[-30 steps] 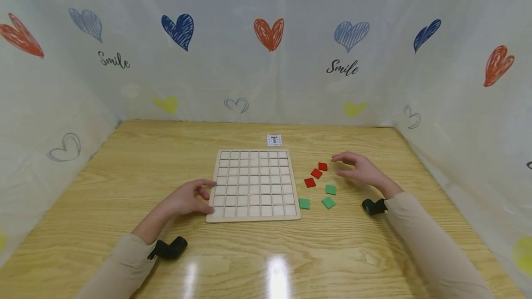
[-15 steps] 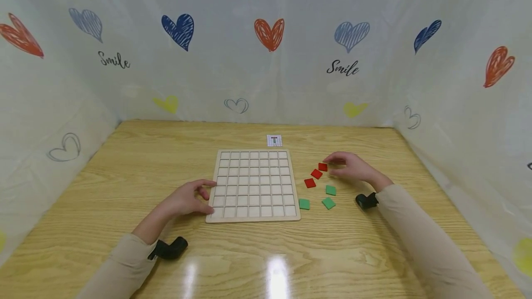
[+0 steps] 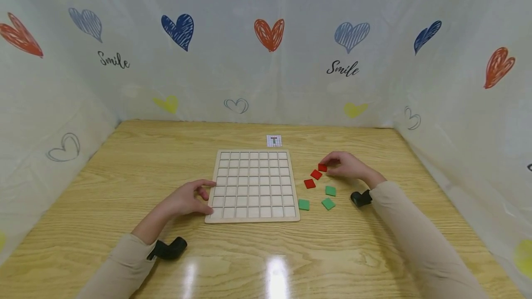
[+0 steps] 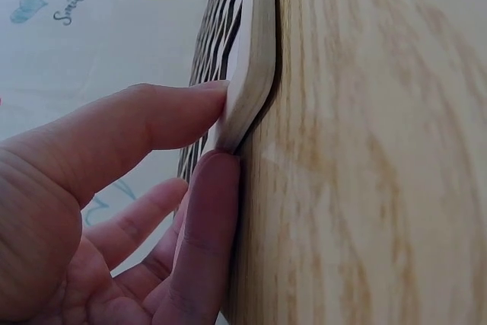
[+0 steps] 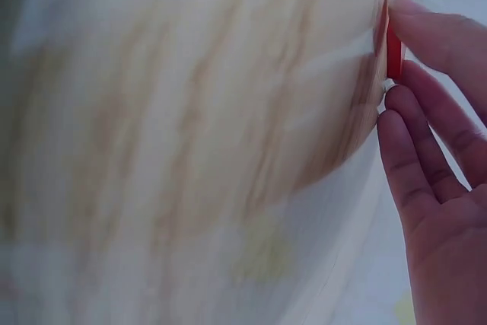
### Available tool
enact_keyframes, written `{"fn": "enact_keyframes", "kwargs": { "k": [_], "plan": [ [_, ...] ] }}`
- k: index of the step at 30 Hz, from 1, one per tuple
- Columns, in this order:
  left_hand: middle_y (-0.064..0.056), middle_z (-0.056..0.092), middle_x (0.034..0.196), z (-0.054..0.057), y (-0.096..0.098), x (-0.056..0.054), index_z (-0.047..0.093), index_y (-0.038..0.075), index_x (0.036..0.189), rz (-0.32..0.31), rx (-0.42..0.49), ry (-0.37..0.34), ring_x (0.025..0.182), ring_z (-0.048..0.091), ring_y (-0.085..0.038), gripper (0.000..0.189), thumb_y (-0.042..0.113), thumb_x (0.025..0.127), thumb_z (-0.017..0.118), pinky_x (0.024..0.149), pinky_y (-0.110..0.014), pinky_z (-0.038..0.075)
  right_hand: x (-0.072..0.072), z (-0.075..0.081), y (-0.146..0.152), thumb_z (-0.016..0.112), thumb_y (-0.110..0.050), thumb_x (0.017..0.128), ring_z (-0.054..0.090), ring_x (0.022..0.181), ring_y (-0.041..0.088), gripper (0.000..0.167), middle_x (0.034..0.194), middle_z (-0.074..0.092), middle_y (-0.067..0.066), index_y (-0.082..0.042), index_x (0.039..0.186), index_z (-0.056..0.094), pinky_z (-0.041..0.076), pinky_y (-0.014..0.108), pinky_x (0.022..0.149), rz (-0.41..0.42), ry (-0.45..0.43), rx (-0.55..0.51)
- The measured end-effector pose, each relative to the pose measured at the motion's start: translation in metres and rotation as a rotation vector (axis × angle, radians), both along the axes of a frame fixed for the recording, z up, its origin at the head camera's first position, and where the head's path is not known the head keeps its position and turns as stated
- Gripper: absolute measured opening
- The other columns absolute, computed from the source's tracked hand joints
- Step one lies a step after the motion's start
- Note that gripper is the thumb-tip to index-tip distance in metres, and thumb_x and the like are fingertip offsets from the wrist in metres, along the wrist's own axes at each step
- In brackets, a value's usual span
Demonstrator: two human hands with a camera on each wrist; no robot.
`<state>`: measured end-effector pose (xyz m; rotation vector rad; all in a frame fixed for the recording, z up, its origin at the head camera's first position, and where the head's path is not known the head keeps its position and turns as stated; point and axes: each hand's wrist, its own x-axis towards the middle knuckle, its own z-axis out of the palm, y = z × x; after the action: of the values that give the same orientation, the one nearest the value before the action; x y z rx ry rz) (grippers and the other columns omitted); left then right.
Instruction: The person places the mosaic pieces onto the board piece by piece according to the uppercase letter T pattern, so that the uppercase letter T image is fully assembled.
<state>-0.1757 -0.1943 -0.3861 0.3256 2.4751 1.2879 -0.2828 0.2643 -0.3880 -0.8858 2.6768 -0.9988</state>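
Note:
A pale wooden grid board lies flat on the table, its square cells bare. My left hand holds the board's left edge. In the left wrist view the thumb lies on the frame near a corner, with a finger against the side. On the right, my right hand pinches the farthest red square tile between thumb and fingers. In the right wrist view this tile stands between thumb and fingertips. Two more red tiles lie just nearer, in a slanting row.
Three green square tiles lie right of the board, nearer than the red ones. Behind the board is a small card with a red and green T pattern on a grid. A white curtain with printed hearts encloses the table.
My right hand has moved left to the farthest red tile and its fingers have closed on it. The left hand has stayed at the board's edge.

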Motion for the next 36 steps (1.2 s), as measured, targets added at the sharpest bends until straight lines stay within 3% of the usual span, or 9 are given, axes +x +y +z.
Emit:
{"fn": "enact_keyframes", "kwargs": {
  "k": [23, 36],
  "plan": [
    [-0.01, 0.049, 0.087, 0.002, 0.001, 0.001, 0.047, -0.004, 0.131, -0.007, -0.007, 0.0, 0.064, 0.04, -0.018, 0.07, 0.004, 0.069, 0.078, 0.059, -0.03, 0.035, -0.003, -0.001, -0.006, 0.069, 0.0, 0.079, 0.058, 0.089, 0.025, 0.022, 0.097, 0.063, 0.01, 0.002, 0.101, 0.069, 0.046, 0.039, 0.08, -0.043, 0.035, 0.082],
    [-0.01, 0.049, 0.087, 0.002, 0.002, 0.001, 0.047, -0.004, 0.13, 0.007, -0.003, -0.013, 0.066, 0.041, -0.019, 0.07, 0.003, 0.069, 0.079, 0.06, -0.03, 0.036, 0.0, 0.003, -0.017, 0.07, -0.001, 0.078, 0.056, 0.083, 0.019, 0.021, 0.094, 0.063, 0.006, -0.001, 0.099, 0.071, 0.046, 0.035, 0.075, -0.06, 0.053, 0.065]
  ]
}}
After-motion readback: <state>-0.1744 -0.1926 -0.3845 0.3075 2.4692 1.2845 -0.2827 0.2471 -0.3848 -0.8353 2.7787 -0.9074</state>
